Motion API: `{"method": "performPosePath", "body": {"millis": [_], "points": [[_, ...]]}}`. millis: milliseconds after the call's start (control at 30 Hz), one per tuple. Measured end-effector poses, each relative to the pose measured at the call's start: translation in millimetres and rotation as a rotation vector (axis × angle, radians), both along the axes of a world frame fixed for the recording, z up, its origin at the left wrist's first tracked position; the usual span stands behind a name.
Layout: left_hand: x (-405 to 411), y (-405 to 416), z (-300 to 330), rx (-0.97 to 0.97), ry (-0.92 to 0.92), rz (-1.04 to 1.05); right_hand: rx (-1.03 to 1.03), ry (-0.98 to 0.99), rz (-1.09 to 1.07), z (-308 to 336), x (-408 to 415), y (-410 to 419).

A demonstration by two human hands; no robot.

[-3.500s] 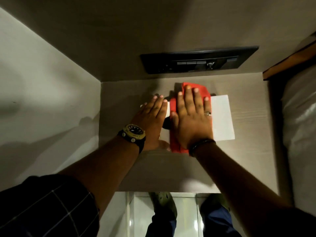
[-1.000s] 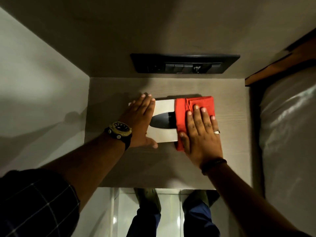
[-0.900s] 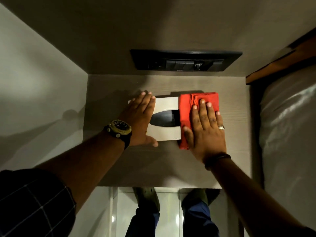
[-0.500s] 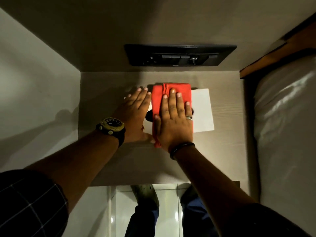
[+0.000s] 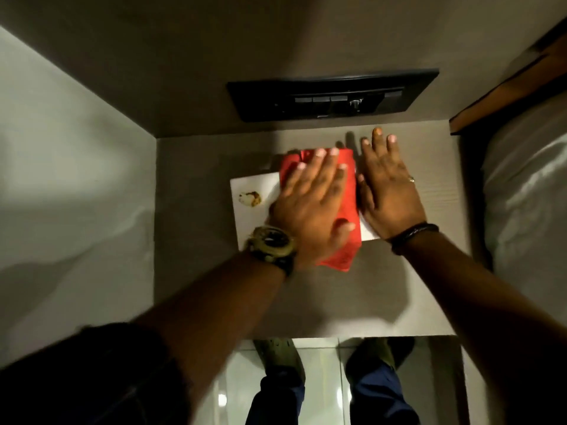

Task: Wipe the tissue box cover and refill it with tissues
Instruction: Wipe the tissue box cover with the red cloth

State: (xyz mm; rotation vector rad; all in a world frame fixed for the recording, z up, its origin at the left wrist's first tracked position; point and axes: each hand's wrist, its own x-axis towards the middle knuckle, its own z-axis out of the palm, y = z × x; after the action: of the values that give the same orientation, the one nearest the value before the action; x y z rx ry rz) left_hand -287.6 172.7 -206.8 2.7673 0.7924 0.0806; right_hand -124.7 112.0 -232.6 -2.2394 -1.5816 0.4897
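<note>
Hands swapped: left hand apparently presses cloth, right hand steadies.

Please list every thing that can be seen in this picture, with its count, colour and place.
tissue box cover: 1, white, on the bedside table, with a brownish stain near its left end
cloth: 1, red, folded, on the middle of the cover
bedside table: 1, grey-beige, in the wall corner
switch panel: 1, black, on the wall behind the table
bed: 1, white sheet, wooden headboard, at right
shoes: 2, olive, on the tiled floor below
wristwatch: 1, olive, left wrist
bracelet: 1, black, right wrist
left hand: flat, fingers pressing the cloth
right hand: flat on the cover's right end
</note>
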Motion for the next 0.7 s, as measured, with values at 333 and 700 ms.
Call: {"method": "performPosePath", "body": {"millis": [333, 700], "points": [[5, -14, -23, -0.024, 0.043, 0.144, 0.021, -0.068, 0.048, -9, 1, -1], [-60, 5, -23, 0.014, 0.147, 0.401, -0.089, -0.081, -0.016, -12, 1, 1]]}}
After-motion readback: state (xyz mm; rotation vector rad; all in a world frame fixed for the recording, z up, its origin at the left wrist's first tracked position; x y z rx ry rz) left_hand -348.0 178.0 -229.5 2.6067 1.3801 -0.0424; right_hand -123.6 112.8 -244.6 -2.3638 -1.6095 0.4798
